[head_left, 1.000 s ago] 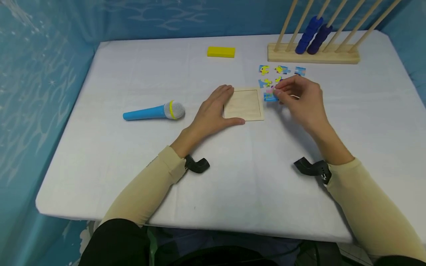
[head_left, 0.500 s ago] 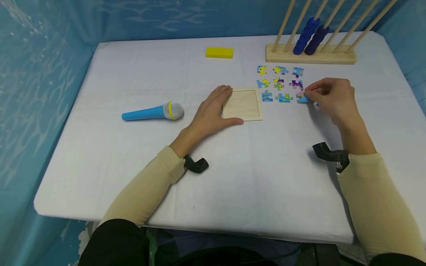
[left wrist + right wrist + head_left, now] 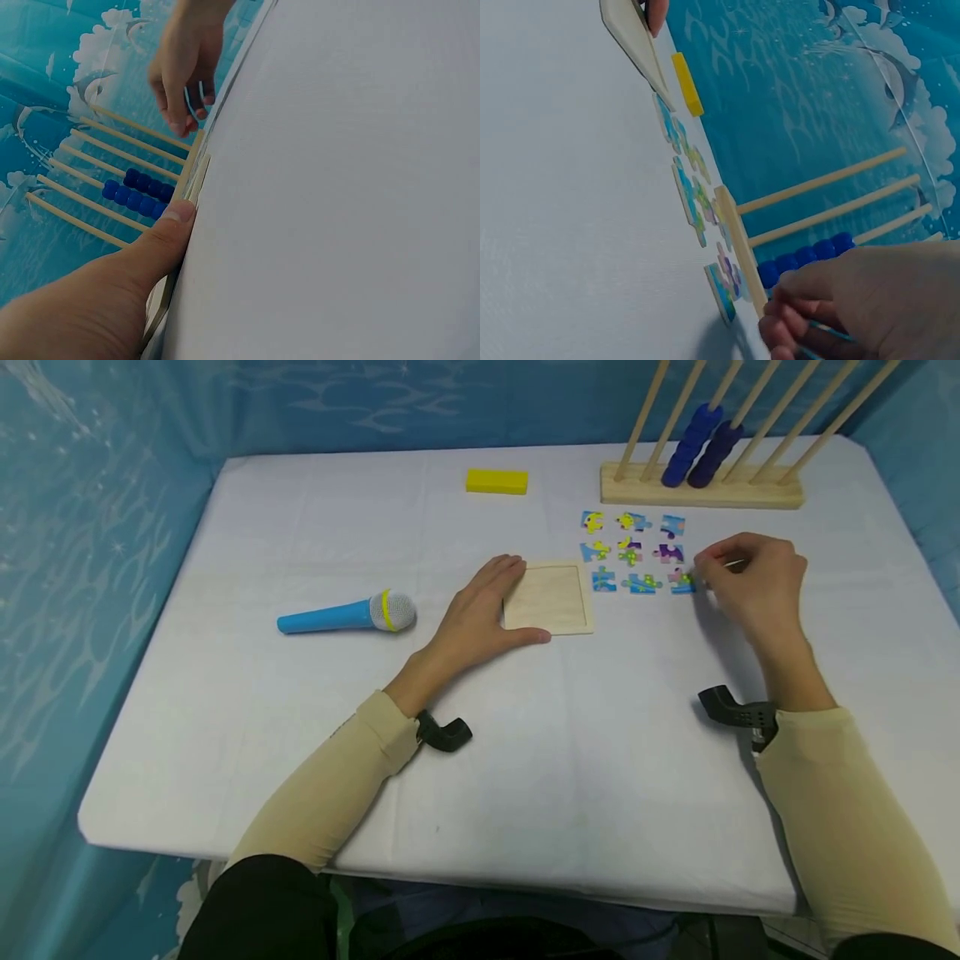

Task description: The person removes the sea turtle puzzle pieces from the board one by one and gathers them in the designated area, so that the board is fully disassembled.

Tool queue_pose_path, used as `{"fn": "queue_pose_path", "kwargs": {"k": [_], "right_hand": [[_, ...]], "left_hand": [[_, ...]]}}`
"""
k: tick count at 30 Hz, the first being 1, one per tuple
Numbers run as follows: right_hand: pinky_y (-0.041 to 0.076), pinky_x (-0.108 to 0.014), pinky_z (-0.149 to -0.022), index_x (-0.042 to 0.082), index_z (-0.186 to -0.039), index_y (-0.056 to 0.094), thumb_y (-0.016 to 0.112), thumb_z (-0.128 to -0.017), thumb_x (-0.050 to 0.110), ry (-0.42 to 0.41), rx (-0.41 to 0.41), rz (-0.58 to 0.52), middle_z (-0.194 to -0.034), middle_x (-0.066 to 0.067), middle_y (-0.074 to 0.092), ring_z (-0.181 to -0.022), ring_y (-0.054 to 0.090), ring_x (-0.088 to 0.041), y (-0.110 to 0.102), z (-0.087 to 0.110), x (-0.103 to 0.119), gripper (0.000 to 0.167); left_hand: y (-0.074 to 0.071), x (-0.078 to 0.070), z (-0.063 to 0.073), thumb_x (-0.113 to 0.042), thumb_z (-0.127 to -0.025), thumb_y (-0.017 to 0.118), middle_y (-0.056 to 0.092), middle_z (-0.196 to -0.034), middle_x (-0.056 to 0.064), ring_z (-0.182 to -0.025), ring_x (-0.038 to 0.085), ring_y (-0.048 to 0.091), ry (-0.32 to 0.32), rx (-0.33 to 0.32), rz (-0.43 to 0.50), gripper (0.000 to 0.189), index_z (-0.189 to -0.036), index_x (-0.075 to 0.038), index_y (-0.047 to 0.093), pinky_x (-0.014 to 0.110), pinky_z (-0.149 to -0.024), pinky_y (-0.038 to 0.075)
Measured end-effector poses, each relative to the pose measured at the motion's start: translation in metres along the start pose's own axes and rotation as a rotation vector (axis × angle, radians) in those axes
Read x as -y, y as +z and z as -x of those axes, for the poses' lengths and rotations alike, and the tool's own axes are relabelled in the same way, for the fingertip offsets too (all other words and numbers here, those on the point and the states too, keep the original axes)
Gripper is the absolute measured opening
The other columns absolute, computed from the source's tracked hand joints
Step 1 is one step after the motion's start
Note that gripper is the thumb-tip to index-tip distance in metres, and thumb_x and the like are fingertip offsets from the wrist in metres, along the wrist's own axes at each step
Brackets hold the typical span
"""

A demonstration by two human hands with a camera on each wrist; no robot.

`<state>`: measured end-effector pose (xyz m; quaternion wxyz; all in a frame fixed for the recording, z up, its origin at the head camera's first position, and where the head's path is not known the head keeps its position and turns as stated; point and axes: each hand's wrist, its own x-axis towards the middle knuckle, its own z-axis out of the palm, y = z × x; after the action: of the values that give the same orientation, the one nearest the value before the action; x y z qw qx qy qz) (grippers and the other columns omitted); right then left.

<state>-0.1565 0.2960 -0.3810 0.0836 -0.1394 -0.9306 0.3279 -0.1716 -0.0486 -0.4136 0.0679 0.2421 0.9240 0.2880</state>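
My left hand point(image 3: 480, 606) rests along the left side of a shallow wooden puzzle tray point(image 3: 551, 597), fingers fairly straight at its upper left corner and thumb at its lower edge. Bare wood shows inside the tray's raised border. Right of it, several colourful jigsaw pieces lie in loose rows, apart from each other. My right hand point(image 3: 757, 581) hovers beside the lower right jigsaw piece point(image 3: 681, 582), its fingers loosely bent. In the right wrist view a gap separates the right hand point(image 3: 840, 304) from that piece point(image 3: 720, 294), and I see nothing held.
A toy microphone point(image 3: 345, 614) with a blue handle lies left of the left hand. Behind the tray is a yellow block point(image 3: 497, 482). A wooden bead rack point(image 3: 701, 496) with upright rods and blue beads stands behind the pieces. Blue curtain surrounds the white-covered table point(image 3: 525, 793).
My right hand carried the pink and blue jigsaw piece rightward to the end of the front row, set it down and let it go. The left hand stayed on the tray.
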Motion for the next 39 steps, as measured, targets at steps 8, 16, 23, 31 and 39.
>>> {"fn": "queue_pose_path", "kwargs": {"k": [8, 16, 23, 31, 39], "right_hand": [[0.033, -0.038, -0.108, -0.001, -0.111, 0.078, 0.066, -0.101, 0.034, -0.13, -0.115, -0.1, -0.075, 0.028, 0.05, -0.074, 0.046, 0.011, 0.015, 0.007, 0.004, 0.039], [0.034, -0.02, -0.077, 0.0, -0.096, 0.079, 0.06, -0.104, 0.043, -0.109, -0.16, -0.161, -0.064, 0.028, 0.054, -0.058, 0.048, 0.001, 0.016, 0.008, 0.003, 0.048], [0.036, -0.018, -0.063, 0.002, -0.097, 0.078, 0.058, -0.106, 0.041, -0.087, -0.168, -0.167, -0.061, 0.024, 0.054, -0.054, 0.048, 0.002, 0.016, 0.007, 0.004, 0.045], [0.034, -0.021, -0.053, 0.005, -0.095, 0.076, 0.054, -0.108, 0.045, -0.082, -0.154, -0.175, -0.061, 0.017, 0.055, -0.054, 0.048, -0.002, 0.017, 0.008, 0.003, 0.047], [0.035, -0.023, -0.062, 0.002, -0.093, 0.076, 0.055, -0.107, 0.047, -0.132, -0.152, -0.203, -0.063, 0.017, 0.055, -0.057, 0.049, -0.002, 0.02, 0.009, 0.005, 0.051]], "left_hand": [[0.001, 0.0, 0.0, -0.063, -0.083, 0.082, 0.03, -0.174, 0.004, -0.163, 0.016, 0.02, 0.013, -0.009, -0.001, 0.109, -0.165, -0.011, 0.034, 0.039, -0.13, 0.027], [0.003, 0.002, 0.004, -0.063, -0.084, 0.082, 0.03, -0.174, 0.005, -0.163, 0.017, 0.02, 0.01, -0.013, -0.002, 0.108, -0.165, -0.011, 0.035, 0.04, -0.131, 0.027], [0.003, 0.001, 0.003, -0.064, -0.084, 0.082, 0.029, -0.174, 0.005, -0.163, 0.017, 0.019, 0.023, -0.023, 0.003, 0.108, -0.165, -0.01, 0.035, 0.038, -0.131, 0.024], [0.004, 0.002, 0.003, -0.064, -0.084, 0.081, 0.03, -0.174, 0.005, -0.163, 0.018, 0.019, 0.018, -0.01, -0.009, 0.108, -0.165, -0.01, 0.034, 0.039, -0.131, 0.025], [0.002, 0.001, 0.003, -0.061, -0.084, 0.083, 0.031, -0.173, 0.005, -0.162, 0.018, 0.021, 0.035, -0.035, 0.009, 0.108, -0.165, -0.01, 0.035, 0.036, -0.131, 0.025]]}}
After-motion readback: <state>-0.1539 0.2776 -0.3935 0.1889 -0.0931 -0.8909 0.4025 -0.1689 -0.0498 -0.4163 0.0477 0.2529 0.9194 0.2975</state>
